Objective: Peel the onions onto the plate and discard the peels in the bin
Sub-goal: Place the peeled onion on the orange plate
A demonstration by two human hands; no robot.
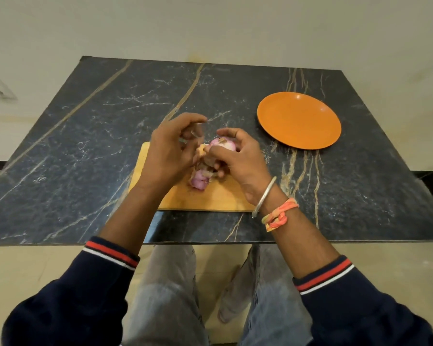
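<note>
Right hand [238,156] grips a purple onion [223,143] over the wooden board [210,198], orange plate [299,120] nearby.

Light is soft, even and slightly warm, coming from overhead. Two small glare spots sit on the orange plate [299,121] toward its far rim. A dull sheen lies on the dark worktop [85,136] at its near edge, between my forearms. Fingertips of my left hand [170,151] smear with motion blur. My right hand [238,156] and the onion [223,143] it grips look sharper, though soft. There is a faint shadow under both hands. The wide angle stretches the worktop's near corners outward.
</note>
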